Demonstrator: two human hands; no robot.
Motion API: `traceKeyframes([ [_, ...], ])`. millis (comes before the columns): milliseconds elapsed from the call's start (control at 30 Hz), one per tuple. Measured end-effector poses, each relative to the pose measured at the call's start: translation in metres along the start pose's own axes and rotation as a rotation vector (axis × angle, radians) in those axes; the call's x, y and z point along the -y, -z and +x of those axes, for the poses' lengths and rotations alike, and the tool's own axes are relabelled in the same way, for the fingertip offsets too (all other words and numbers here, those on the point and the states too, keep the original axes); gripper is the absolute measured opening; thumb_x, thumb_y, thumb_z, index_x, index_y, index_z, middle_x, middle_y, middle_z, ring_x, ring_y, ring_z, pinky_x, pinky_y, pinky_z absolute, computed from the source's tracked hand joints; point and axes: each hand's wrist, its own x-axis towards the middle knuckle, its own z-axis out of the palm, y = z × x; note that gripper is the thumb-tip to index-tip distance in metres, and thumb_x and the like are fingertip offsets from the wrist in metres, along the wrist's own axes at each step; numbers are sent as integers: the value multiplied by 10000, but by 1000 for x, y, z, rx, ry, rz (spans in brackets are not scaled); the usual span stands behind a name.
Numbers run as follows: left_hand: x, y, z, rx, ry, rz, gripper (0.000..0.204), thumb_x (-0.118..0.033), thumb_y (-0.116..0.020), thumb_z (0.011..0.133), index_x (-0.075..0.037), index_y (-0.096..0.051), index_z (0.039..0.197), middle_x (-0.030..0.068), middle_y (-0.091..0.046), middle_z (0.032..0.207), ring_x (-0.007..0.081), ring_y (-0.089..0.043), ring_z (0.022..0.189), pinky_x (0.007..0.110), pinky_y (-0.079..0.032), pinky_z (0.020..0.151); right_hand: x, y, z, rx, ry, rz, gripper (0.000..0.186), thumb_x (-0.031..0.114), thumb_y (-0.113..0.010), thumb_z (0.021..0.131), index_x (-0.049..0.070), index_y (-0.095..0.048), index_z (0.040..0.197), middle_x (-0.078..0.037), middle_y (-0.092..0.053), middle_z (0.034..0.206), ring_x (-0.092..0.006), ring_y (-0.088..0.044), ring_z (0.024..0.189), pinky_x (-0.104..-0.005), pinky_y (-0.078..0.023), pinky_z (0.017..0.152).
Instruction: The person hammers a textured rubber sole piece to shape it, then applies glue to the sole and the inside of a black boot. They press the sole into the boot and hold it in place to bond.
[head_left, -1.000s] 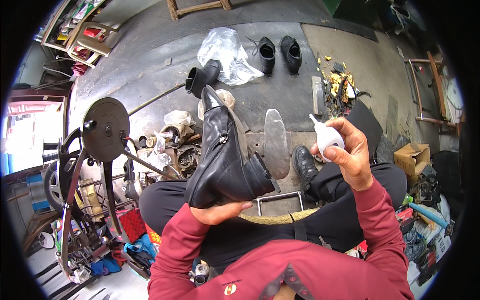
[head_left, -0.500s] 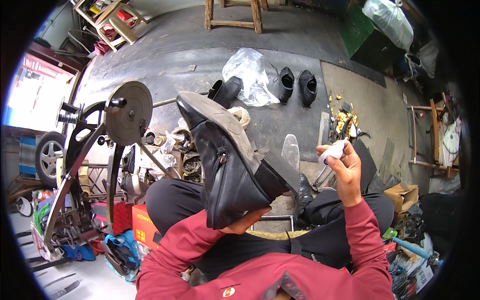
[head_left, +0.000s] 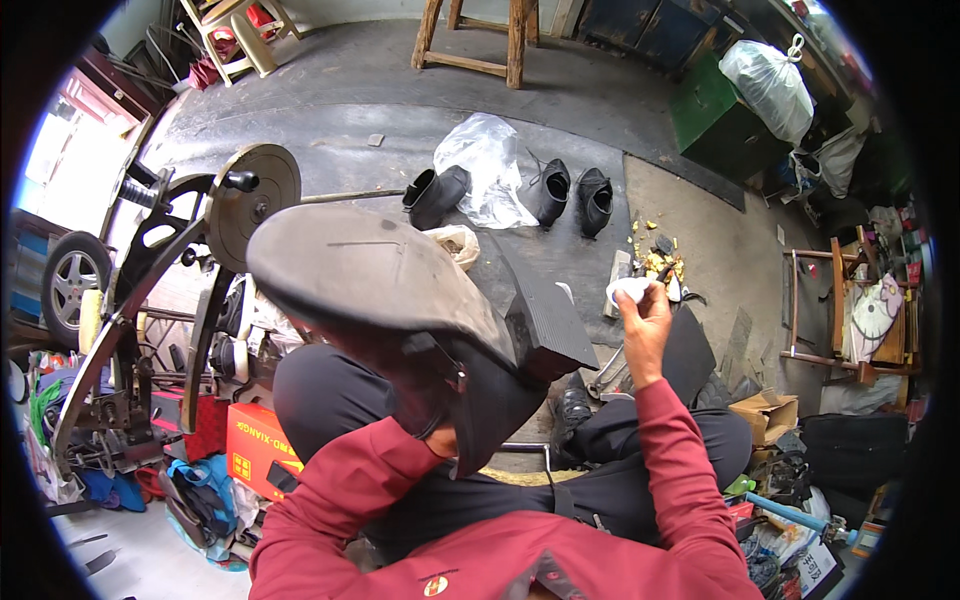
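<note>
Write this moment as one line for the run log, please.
left grip: holds black boot, sole facing camera | right grip: holds white bottle, apart from boot | floor: clear plastic bag, three black shoes

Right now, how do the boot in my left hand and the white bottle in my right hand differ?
The boot is black with a greyish sole; the white bottle is pale all over. The boot is far bigger than the bottle. The boot covers most of your left hand, while the bottle leaves your right hand mostly visible. Both are held above the floor.
</note>
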Motion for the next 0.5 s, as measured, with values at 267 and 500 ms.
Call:
traceKeyframes([
  [267, 37, 4, -1, 180, 981, -2082, 327, -222, -728, 1014, -19, -735, 1270, 111, -726, 1233, 242, -663, 1174, 413, -515, 1065, -139, -12, 17, -168, -2, -451, 288, 109, -844, 860, 16, -639, 1041, -44, -614, 923, -148, -561, 739, -313, -494, 706],
  [500, 70, 14, -18, 550, 1309, -2361, 343, -211, -730, 1006, -19, -723, 1290, 114, -713, 1272, 247, -646, 1208, 410, -489, 1089, -216, -21, 31, -287, -109, -628, 300, 109, -806, 839, 24, -605, 1045, -148, -639, 1010, -321, -655, 893, -423, -531, 808],
])
